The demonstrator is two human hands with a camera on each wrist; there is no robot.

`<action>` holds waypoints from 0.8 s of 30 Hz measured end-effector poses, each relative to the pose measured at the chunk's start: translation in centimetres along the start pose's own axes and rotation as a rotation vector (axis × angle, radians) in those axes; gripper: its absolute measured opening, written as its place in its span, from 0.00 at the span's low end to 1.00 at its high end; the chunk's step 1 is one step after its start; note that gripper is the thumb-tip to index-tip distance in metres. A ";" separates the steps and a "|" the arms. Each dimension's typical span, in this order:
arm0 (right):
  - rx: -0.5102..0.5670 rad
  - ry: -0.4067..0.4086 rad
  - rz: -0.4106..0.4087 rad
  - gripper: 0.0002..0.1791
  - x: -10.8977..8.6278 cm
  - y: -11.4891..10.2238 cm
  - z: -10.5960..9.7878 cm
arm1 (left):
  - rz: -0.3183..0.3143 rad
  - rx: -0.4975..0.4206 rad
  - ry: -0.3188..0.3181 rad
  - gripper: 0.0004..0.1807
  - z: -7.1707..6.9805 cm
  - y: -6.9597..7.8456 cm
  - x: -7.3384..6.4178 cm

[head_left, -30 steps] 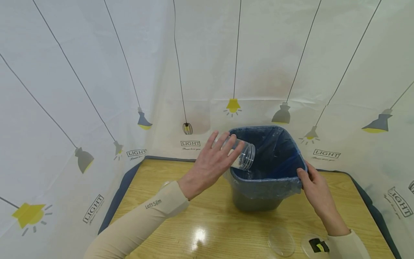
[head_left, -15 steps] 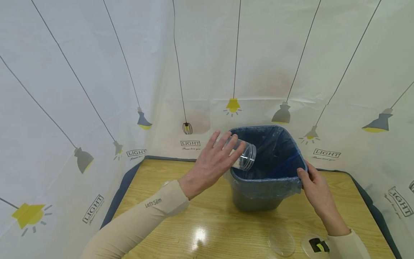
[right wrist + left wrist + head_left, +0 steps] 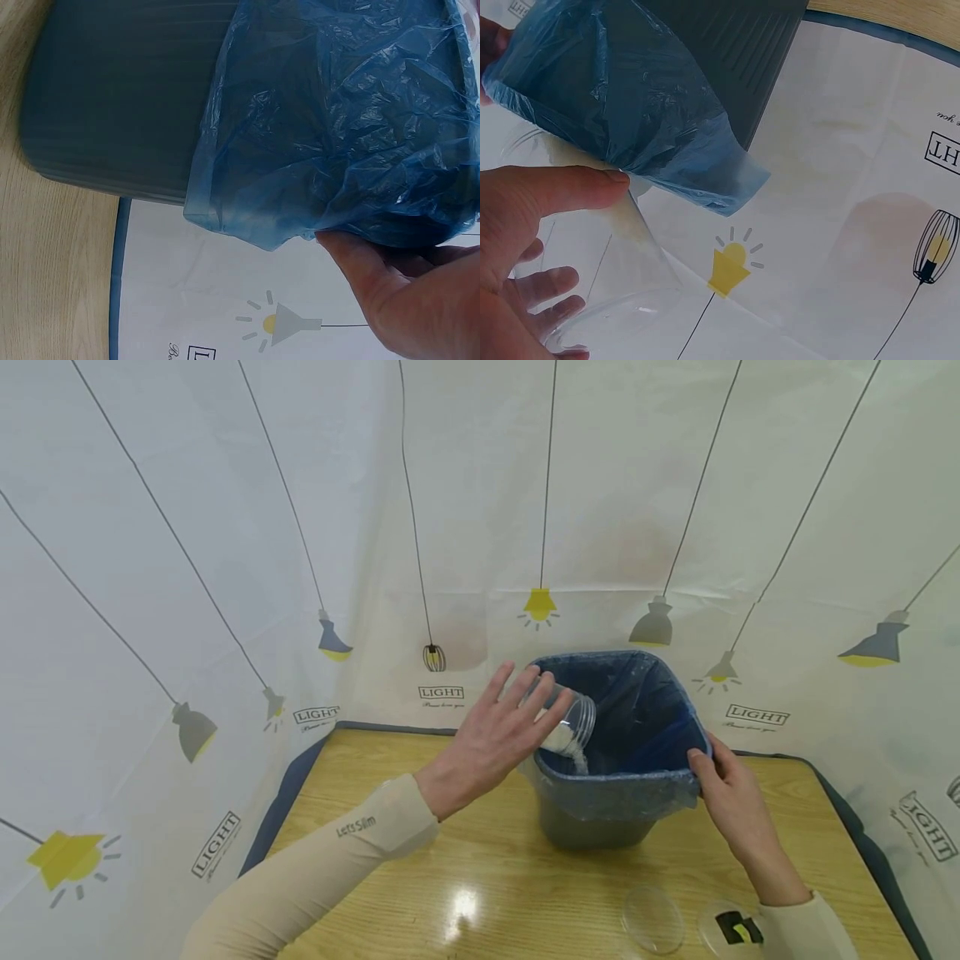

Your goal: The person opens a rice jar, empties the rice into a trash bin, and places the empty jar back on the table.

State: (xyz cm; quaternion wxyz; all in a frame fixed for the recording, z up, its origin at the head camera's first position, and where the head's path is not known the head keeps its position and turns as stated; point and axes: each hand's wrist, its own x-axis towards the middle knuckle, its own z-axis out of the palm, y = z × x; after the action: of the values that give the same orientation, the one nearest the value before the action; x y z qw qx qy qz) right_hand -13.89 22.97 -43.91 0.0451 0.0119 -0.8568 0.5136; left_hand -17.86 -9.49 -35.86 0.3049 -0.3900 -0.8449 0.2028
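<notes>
My left hand [image 3: 498, 727] grips a clear plastic jar [image 3: 607, 255], tilted with its threaded mouth over the near left rim of a dark trash bin [image 3: 600, 827]. White grains [image 3: 576, 753] stream from the jar's mouth into the bin, and more of them lie along its lower wall. A blue plastic bag [image 3: 330, 127] lines the bin and is folded down over its outside. On the right side, my right hand [image 3: 738, 814] holds the bin's rim through the bag, thumb inside and fingers outside. The bottom of the bin's inside is hidden.
Two round clear lids [image 3: 652, 920] lie on the wooden table [image 3: 420, 893] at the front right; the one with a black and yellow mark [image 3: 738, 928] is partly under the right sleeve. A white sheet [image 3: 465, 527] printed with lamps stands behind and at the sides.
The jar has shifted slightly right and tips a little more. The stream of white grains, faint earlier, is now thicker. The right hand and the bin have stayed put.
</notes>
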 end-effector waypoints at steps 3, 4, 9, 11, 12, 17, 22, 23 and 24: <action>-0.002 -0.002 0.008 0.36 0.0 0.0 0.0 | 0.003 -0.001 0.006 0.43 0.0 0.0 0.0; -0.002 -0.003 0.010 0.36 0.0 0.0 0.0 | 0.005 -0.003 0.007 0.43 0.0 0.0 0.0; -0.010 0.000 0.012 0.36 0.0 -0.1 0.0 | 0.014 0.003 0.022 0.43 0.0 0.0 0.0; -0.012 0.001 0.010 0.36 0.1 -0.1 0.0 | 0.018 0.018 0.026 0.42 0.0 0.0 0.1; -0.009 0.000 0.011 0.36 0.1 -0.1 0.0 | 0.021 0.027 0.026 0.41 0.0 0.0 0.1; -0.003 -0.003 0.010 0.36 0.0 -0.2 0.0 | 0.037 0.050 0.003 0.42 -0.2 -0.1 0.3; 0.000 -0.011 0.026 0.36 0.0 -0.2 0.0 | 0.060 0.065 -0.003 0.40 -0.3 -0.2 0.7; 0.002 -0.015 0.032 0.36 0.0 -0.2 0.0 | 0.066 0.072 -0.002 0.39 -0.3 -0.2 0.8; 0.004 -0.017 0.037 0.36 0.0 -0.1 0.0 | 0.074 0.072 0.002 0.39 -0.3 -0.2 0.8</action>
State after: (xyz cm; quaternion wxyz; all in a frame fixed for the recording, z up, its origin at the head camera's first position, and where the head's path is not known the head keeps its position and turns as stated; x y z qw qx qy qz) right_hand -13.85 22.91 -43.78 0.0281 0.0006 -0.8561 0.5161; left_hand -18.15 -8.88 -35.22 0.3118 -0.4098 -0.8219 0.2437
